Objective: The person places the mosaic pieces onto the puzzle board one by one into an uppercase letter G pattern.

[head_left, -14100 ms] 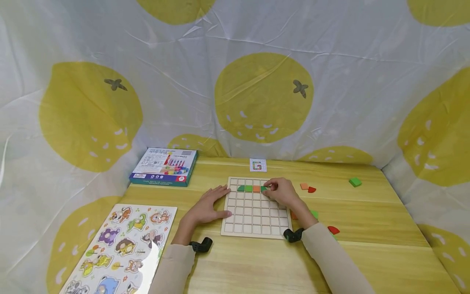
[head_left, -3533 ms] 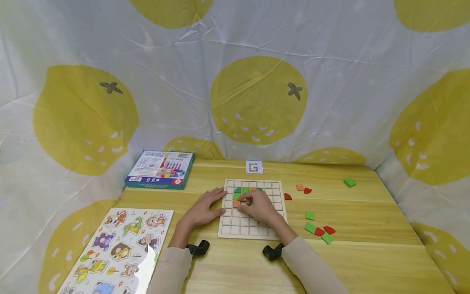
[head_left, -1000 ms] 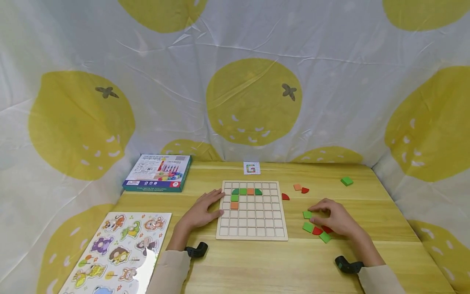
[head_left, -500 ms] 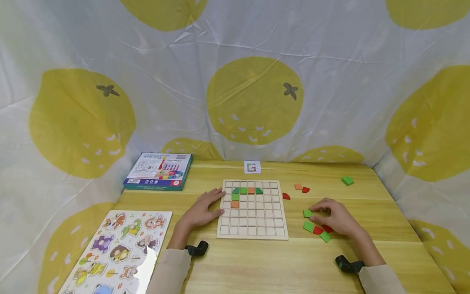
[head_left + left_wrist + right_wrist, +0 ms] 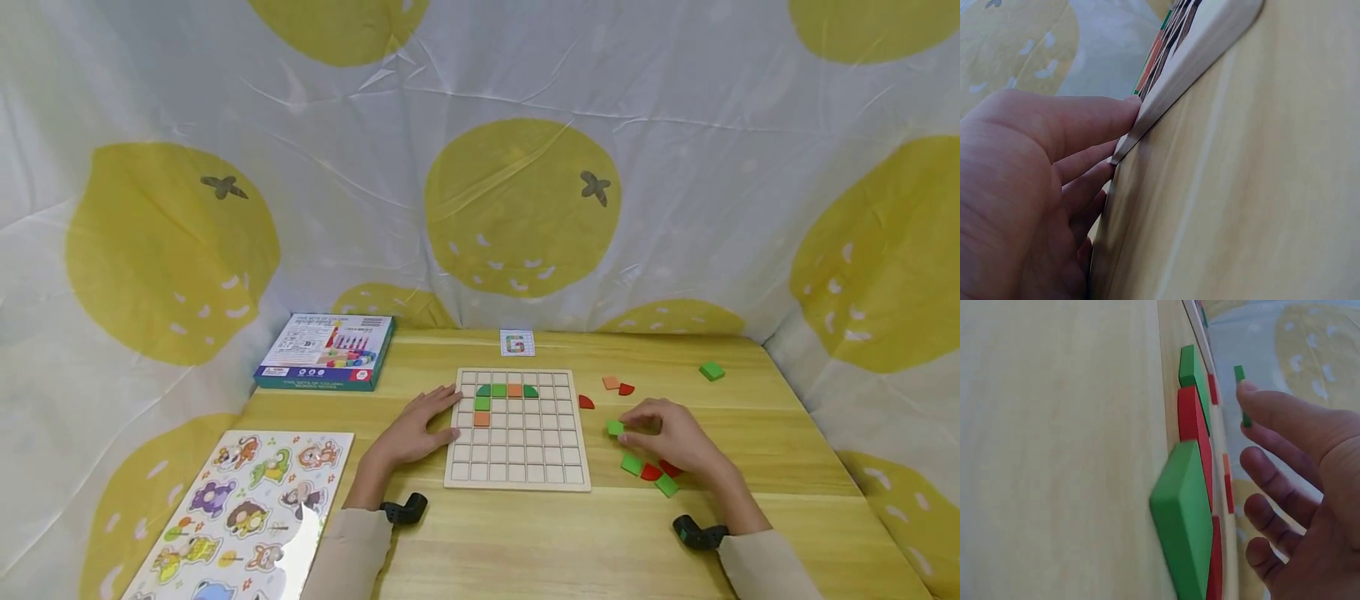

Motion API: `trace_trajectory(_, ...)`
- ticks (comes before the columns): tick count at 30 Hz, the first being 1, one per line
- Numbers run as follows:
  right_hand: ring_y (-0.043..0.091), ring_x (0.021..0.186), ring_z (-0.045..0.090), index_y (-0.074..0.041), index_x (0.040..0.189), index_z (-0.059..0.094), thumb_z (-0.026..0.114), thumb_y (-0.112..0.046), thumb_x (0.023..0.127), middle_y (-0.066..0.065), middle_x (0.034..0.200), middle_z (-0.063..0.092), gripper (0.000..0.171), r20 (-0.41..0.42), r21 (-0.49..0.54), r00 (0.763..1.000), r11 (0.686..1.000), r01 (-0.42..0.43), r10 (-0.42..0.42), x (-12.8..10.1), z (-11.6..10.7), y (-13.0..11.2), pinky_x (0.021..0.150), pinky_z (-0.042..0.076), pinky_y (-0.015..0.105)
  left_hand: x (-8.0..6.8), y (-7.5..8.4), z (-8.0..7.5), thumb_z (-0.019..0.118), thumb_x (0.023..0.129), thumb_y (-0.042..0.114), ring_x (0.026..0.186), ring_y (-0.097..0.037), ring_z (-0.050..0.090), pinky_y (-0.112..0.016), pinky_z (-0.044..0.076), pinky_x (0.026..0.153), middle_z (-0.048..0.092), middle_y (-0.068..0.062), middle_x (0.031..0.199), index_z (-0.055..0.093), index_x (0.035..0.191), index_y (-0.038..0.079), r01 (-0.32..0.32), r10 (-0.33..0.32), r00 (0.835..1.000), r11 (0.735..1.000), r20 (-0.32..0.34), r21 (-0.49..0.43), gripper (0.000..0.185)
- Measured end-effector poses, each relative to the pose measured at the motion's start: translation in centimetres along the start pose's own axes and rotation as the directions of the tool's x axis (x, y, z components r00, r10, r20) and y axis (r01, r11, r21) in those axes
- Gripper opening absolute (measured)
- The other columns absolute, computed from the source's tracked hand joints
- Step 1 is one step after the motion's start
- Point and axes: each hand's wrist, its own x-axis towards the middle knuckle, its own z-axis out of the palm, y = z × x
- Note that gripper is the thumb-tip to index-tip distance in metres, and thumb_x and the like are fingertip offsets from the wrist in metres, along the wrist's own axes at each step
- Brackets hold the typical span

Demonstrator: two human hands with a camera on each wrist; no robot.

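A: I read the scene from large to small. Table (image 5: 787, 467), then the grid board (image 5: 517, 467) at its centre, with green and orange tiles in an L at the board's far left.

B: Hands?

A: Left hand (image 5: 416, 425) lies spread and flat, fingertips against the board's left edge; the left wrist view confirms contact. Right hand (image 5: 667, 433) sits right of the board and pinches a green tile (image 5: 615, 427) at its fingertips. The right wrist view shows that tile clear of the table.

B: Step in hand?

A: My judgement: pick-up done, placement not yet. The next move calls for carrying the tile left to an empty cell adjoining the placed tiles, set square to the grid, per the card (image 5: 517, 342) at the far edge.

B: Limits?

A: The card's pattern is too small to read. The hand partly hides the loose tiles (image 5: 647, 472) near it. Which cell comes next, I cannot tell.
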Motion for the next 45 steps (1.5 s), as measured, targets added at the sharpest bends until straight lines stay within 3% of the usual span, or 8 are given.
trace_trajectory(8, 0.014, 0.092, 0.06, -0.019, 0.107, 0.08, 0.085, -0.033, 0.086, -0.006, 0.1, 0.071, 0.025, -0.024, 0.024, 0.998, 0.998, 0.064, -0.064, 1.3, 1.1, -1.5, 0.079, 0.053, 0.029, 0.0, 0.0, 0.1, 0.064, 0.099, 0.037, 0.16, -0.027, 0.02, -0.049, 0.01, 0.133, 0.029, 0.001, 0.17, 0.042, 0.159, 0.021, 0.008, -0.008, 1.0, 1.0, 0.001, 0.001, 0.066)
trace_trajectory(26, 0.023, 0.09, 0.059, -0.017, 0.104, 0.081, 0.086, -0.026, 0.085, -0.002, 0.093, 0.069, 0.022, -0.017, 0.08, 0.988, 0.984, 0.156, -0.155, 4.3, 4.8, -6.8, 0.079, 0.049, 0.035, 0.0, 0.1, 0.0, 0.065, 0.099, 0.037, 0.16, -0.03, 0.021, -0.05, 0.011, 0.132, 0.031, -0.002, 0.17, 0.043, 0.159, 0.019, -0.002, 0.002, 1.0, 1.0, -0.006, 0.002, 0.066)
trace_trajectory(34, 0.02, 0.097, 0.058, -0.02, 0.103, 0.081, 0.086, -0.028, 0.085, 0.001, 0.097, 0.07, 0.021, 0.004, 0.1, 0.99, 0.985, 0.139, -0.14, 5.5, 7.2, -9.6, 0.083, 0.048, 0.034, 0.0, 0.2, 0.0, 0.065, 0.099, 0.035, 0.159, -0.033, 0.023, -0.053, 0.012, 0.132, 0.033, -0.006, 0.169, 0.044, 0.158, 0.015, -0.027, 0.027, 1.0, 1.0, -0.004, -0.011, 0.065)
trace_trajectory(45, 0.014, 0.086, 0.059, -0.021, 0.102, 0.082, 0.086, -0.03, 0.085, -0.006, 0.092, 0.069, 0.02, 0.06, 0.114, 0.982, 0.978, 0.172, -0.18, 6.9, 10.8, -11.6, 0.075, 0.049, 0.027, 0.0, 0.2, 0.0, 0.065, 0.1, 0.035, 0.159, -0.031, 0.023, -0.051, 0.011, 0.132, 0.033, -0.004, 0.169, 0.043, 0.159, 0.016, -0.005, 0.005, 1.0, 1.0, -0.006, 0.0, 0.066)
